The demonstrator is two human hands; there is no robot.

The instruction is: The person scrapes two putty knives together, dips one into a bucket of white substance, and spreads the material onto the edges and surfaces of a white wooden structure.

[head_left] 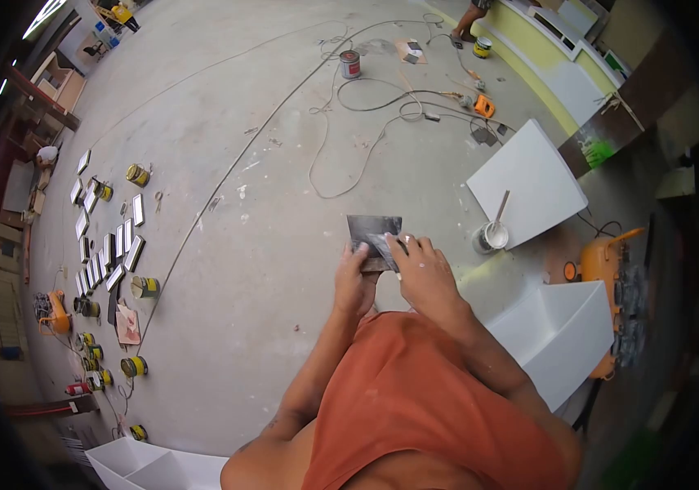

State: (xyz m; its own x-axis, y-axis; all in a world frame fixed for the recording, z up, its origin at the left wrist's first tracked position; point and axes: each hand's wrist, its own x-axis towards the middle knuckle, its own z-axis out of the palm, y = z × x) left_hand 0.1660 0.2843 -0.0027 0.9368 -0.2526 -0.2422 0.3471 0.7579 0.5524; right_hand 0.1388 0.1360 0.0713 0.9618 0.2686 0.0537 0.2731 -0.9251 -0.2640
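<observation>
In front of my orange top, my left hand point(355, 278) is closed around the lower left of a putty knife point(374, 224), a wide dark blade with whitish smears. My thumb lies on its face. From the other side, my right hand point(427, 269) grips the right edge of the blade, its fingers bent over it and partly hiding it. White specks mark the fingers of the right hand. To the right stands an open can of white paste point(495, 237) with a stick upright in it, beside a white panel point(529, 184).
White box-like units point(558, 327) stand at lower right, by an orange compressor point(603, 269). Long hoses point(239, 147) cross the floor. An orange sander point(484, 106) lies ahead. Leftward are several cans point(145, 287) and small white-faced panels point(138, 210). Another person's legs point(468, 20) show at the top.
</observation>
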